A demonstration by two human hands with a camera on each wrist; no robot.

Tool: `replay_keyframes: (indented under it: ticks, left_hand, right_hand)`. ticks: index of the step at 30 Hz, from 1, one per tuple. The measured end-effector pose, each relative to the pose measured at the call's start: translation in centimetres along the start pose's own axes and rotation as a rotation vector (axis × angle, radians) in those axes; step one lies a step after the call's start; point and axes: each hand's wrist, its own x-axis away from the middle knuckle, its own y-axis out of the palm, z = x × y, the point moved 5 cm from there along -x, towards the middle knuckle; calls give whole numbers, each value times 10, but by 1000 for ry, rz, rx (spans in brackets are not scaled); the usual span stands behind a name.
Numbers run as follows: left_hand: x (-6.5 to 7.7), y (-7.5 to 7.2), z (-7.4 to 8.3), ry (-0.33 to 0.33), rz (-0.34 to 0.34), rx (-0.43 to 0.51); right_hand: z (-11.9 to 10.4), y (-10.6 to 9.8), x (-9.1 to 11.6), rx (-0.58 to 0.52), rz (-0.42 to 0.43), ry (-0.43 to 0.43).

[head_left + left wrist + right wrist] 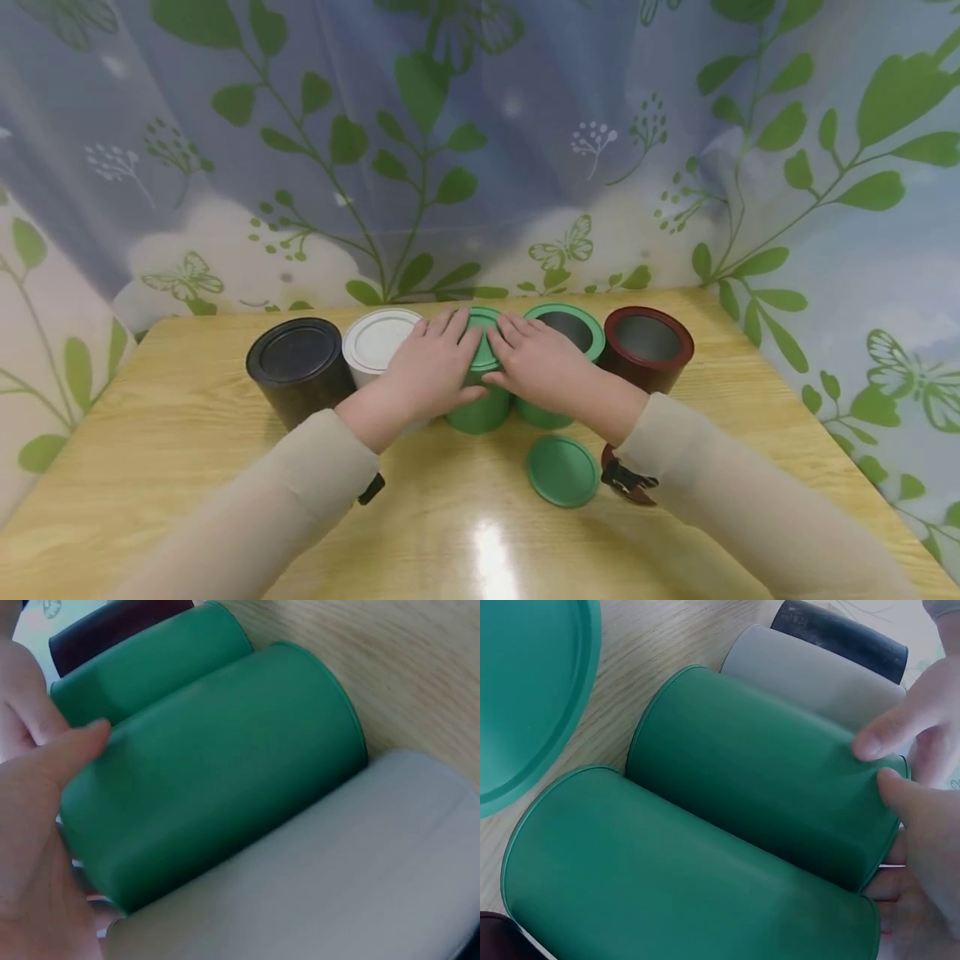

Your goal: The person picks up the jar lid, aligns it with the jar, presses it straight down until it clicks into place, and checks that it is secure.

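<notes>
A row of several cans stands along the back of the table. Both hands lie over the top of the middle green can (480,415), which has its green lid (483,318) on. My left hand (431,367) rests its straight fingers on the left part of that lid, partly covering the white can. From the other side, my right hand (543,362) lays its fingers on the lid's right part, its wrist over the second green can (596,333), which has no lid. In the right wrist view, both thumbs touch the side of the middle can (765,772) near its rim.
Left of the hands stand a lidded white can (375,340) and a lidded black can (296,354). A dark red can (648,373), uncovered, ends the row at right. A loose green lid (563,472) lies in front, beside a dark red lid (637,497) partly hidden by the right sleeve.
</notes>
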Motion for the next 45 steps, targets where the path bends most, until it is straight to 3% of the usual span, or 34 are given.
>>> replay_keyframes:
  ticks: [4,11,17,20,25,28,34,38,45]
  left_hand:
    - [-4,5,3,23,-78,40]
    - [-7,4,3,52,-35,39]
    - [-7,3,3,53,-43,35]
    - [-4,4,3,20,-48,24]
    - [4,3,2,-59,-15,-5]
    - [5,2,3,-48,32,-44]
    - [2,4,2,-24,26,-84]
    - [2,5,1,-25,38,-101]
    - [7,6,-1,-52,119,-93]
  right_hand:
    - [1,2,-1,-4,-53,27]
    - [12,3,-6,-142,-191,50]
    - [11,5,-7,-142,-198,25]
    - [10,4,-7,-133,-207,26]
    - [7,3,-8,-121,-173,23]
    - [4,3,-7,-88,-121,44]
    - [-5,1,-3,27,-3,46]
    - [-6,-1,-5,29,-18,46]
    - [-5,-2,-7,26,-33,41]
